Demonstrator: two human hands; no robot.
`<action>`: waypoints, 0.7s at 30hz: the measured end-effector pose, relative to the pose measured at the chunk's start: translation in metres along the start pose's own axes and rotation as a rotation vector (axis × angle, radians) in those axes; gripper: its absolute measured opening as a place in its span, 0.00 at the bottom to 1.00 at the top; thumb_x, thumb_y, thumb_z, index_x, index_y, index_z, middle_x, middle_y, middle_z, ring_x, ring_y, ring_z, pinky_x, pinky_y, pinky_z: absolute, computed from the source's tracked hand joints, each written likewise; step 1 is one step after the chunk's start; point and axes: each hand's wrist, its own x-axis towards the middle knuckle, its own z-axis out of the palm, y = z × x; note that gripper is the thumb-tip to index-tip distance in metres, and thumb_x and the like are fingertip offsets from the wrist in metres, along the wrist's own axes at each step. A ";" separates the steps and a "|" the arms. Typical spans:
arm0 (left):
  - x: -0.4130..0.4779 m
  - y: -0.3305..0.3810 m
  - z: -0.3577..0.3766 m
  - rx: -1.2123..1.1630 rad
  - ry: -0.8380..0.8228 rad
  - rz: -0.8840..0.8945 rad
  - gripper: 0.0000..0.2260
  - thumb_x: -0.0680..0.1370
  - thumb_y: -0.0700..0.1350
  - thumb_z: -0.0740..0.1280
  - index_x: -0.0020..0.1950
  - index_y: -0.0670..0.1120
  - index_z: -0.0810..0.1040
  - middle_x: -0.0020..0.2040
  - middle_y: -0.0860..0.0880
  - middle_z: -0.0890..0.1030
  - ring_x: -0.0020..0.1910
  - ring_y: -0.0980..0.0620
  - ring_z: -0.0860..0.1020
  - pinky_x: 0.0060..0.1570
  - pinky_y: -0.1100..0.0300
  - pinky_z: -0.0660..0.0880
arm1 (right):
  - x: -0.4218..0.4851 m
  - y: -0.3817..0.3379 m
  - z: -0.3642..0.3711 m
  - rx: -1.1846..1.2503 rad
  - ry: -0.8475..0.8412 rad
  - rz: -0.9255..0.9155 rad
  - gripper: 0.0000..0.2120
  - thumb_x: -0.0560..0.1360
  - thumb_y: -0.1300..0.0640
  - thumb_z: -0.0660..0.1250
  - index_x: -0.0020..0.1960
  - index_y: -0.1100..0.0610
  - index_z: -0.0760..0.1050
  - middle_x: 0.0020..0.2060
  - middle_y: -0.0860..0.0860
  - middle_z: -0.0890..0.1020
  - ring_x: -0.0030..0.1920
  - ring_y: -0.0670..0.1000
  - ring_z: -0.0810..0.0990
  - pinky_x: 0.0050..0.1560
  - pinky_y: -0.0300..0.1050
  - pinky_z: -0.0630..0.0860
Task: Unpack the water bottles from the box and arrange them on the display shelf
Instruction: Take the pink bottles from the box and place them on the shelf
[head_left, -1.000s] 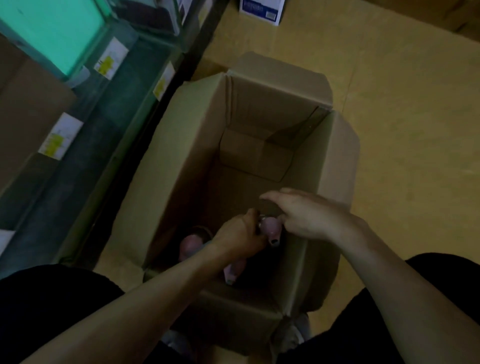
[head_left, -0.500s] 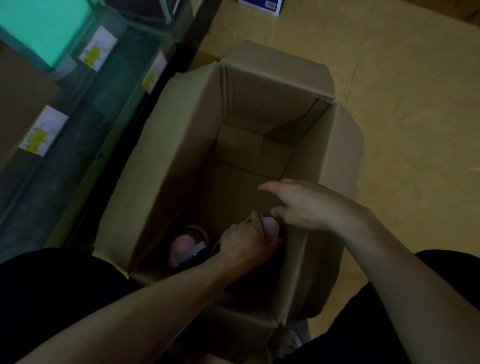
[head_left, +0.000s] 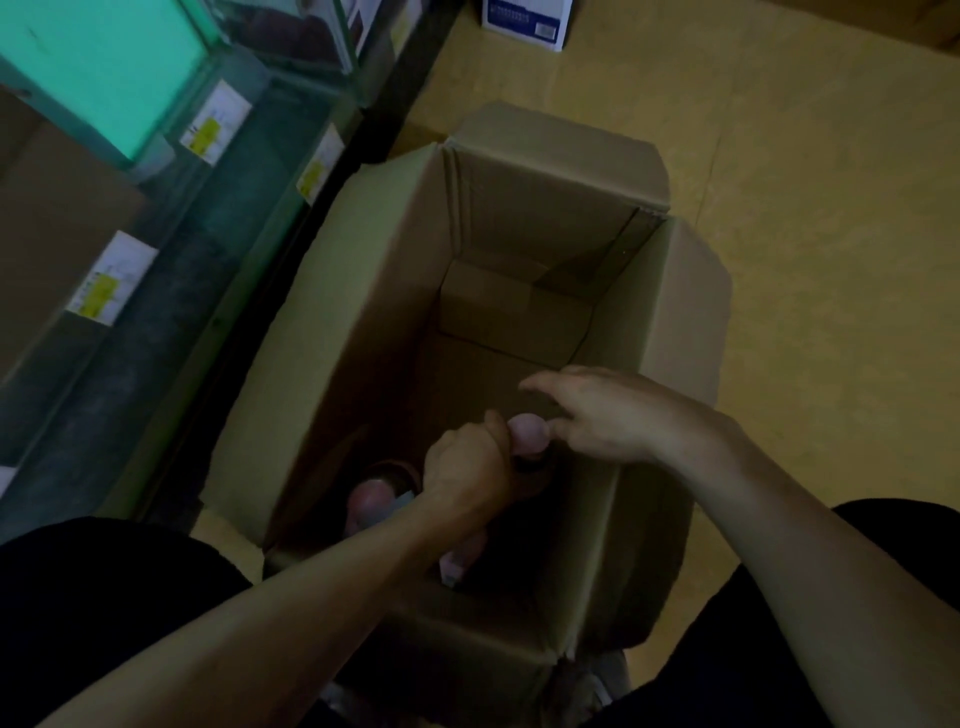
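Left hand has raised the bottle; right hand touches it.

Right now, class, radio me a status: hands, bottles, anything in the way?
Left hand grips a pink-capped bottle inside the box. Right hand open, thumb by its cap. Second bottle beside it; flaps open, nothing blocking.

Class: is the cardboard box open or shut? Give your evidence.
Open. The box flaps stand spread, and its inside shows a pink-topped bottle by the left hand.
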 end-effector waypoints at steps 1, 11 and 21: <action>0.001 -0.002 -0.001 0.011 0.013 -0.004 0.19 0.82 0.53 0.63 0.69 0.44 0.69 0.60 0.43 0.81 0.58 0.41 0.80 0.46 0.55 0.67 | 0.000 0.000 0.000 0.001 0.000 0.000 0.28 0.83 0.49 0.63 0.81 0.44 0.59 0.77 0.52 0.68 0.76 0.55 0.68 0.68 0.47 0.68; 0.011 -0.025 0.002 -0.153 0.037 0.103 0.07 0.82 0.51 0.64 0.48 0.50 0.73 0.50 0.47 0.75 0.51 0.45 0.76 0.45 0.56 0.66 | -0.001 0.000 0.003 -0.005 0.009 0.010 0.29 0.83 0.48 0.63 0.81 0.45 0.58 0.78 0.52 0.67 0.75 0.54 0.69 0.69 0.49 0.69; 0.008 -0.032 -0.023 -0.419 0.234 0.189 0.05 0.84 0.50 0.61 0.53 0.49 0.73 0.51 0.49 0.79 0.48 0.50 0.79 0.43 0.56 0.74 | -0.004 -0.004 0.005 0.065 0.054 0.070 0.39 0.81 0.48 0.69 0.83 0.43 0.49 0.80 0.52 0.64 0.78 0.56 0.65 0.73 0.49 0.66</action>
